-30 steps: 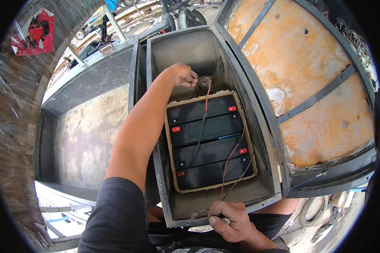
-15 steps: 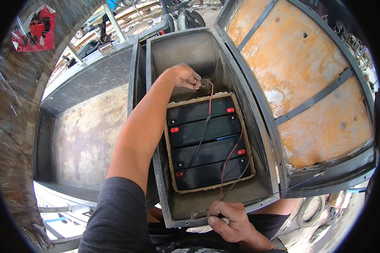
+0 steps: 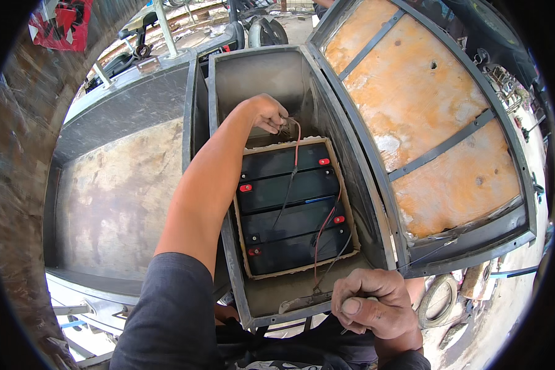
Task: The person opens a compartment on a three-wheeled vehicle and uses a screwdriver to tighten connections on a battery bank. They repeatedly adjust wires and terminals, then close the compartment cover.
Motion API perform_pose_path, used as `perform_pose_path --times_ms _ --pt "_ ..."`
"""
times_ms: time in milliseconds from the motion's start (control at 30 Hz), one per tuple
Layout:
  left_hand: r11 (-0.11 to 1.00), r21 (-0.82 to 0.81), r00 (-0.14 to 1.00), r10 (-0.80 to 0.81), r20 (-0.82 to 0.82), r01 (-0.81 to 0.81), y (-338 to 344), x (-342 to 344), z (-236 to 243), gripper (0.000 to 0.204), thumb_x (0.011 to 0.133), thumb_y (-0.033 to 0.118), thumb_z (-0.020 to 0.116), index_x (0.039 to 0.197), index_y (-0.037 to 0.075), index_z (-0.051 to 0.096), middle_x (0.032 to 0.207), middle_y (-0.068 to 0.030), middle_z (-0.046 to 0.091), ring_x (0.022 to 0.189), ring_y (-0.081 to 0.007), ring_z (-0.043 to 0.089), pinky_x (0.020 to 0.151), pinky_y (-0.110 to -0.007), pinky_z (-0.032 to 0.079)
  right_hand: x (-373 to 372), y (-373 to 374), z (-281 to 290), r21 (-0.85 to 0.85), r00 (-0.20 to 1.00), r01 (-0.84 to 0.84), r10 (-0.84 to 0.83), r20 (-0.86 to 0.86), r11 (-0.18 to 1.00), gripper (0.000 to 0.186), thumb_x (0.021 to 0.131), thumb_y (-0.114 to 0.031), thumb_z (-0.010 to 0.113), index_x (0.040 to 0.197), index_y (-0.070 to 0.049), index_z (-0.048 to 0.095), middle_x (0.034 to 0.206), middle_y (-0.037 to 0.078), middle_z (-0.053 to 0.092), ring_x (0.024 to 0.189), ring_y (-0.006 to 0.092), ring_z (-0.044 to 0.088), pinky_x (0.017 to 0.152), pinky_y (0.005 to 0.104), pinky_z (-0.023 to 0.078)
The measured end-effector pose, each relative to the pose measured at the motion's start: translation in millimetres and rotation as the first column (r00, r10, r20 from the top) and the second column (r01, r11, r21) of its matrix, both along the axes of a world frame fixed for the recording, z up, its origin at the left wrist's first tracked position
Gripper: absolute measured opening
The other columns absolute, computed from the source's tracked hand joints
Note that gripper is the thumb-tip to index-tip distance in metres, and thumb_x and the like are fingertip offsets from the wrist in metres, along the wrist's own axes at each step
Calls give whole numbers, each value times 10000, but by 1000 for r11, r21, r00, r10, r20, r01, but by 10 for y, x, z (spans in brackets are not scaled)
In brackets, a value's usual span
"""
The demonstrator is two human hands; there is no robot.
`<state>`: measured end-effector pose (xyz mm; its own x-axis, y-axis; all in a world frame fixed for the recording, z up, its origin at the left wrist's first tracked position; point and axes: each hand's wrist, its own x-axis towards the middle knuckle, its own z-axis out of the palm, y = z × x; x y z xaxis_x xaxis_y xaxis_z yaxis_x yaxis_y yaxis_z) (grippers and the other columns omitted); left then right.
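Observation:
Inside a long metal box, a row of black batteries with red and black terminals sits in a cardboard liner. My left hand reaches to the far end of the box, its fingers closed on a bunch of thin wires. From it a red wire and a dark wire run down over the batteries. My right hand is closed above the near right corner of the box. A small thin bit pokes out beneath its fingers; the rest of what it holds is hidden.
The box's lid, wood-lined with metal straps, stands swung out to the right. A shallow metal tray adjoins on the left. Another red wire trails to the near end of the box. A tire lies on the ground at right.
My right hand has risen and moved right, away from the near rim of the box. The left hand stays at the far end with the wires, its fingers turned slightly.

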<state>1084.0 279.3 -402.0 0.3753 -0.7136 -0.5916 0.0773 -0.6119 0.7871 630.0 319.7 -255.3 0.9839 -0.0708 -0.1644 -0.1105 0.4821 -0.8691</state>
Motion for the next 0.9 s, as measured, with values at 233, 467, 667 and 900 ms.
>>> perform_pose_path --times_ms 233,467,667,900 --pt "994 69 994 -91 53 87 42 50 -53 517 853 -114 601 1359 -76 502 968 -173 658 774 -247 660 819 -434 609 985 -401 553 387 907 309 -392 156 869 220 1001 -253 491 892 -63 513 736 18 501 487 74 413 354 209 317" --pt "910 291 932 -342 121 296 60 23 -97 313 836 -90 618 1146 -129 612 920 -195 669 830 -300 689 808 -421 615 2012 -683 247 23 885 464 -463 -39 885 113 891 -107 565 797 -53 533 714 34 510 552 109 449 465 262 325" --pt "777 511 875 -475 93 367 103 -84 -96 203 843 -31 680 1039 -79 674 945 -188 696 846 -288 714 782 -403 612 2498 -783 -326 -237 853 437 -484 -195 867 212 860 -97 583 656 -52 550 581 56 504 454 144 466 387 304 315" --pt "731 618 867 -475 154 290 284 -31 -222 128 864 -30 648 982 -37 696 815 -152 694 708 -250 696 627 -425 569 2530 -637 -903 -390 878 164 -314 -360 906 197 818 -83 624 645 -51 535 602 46 490 478 133 451 393 291 304"
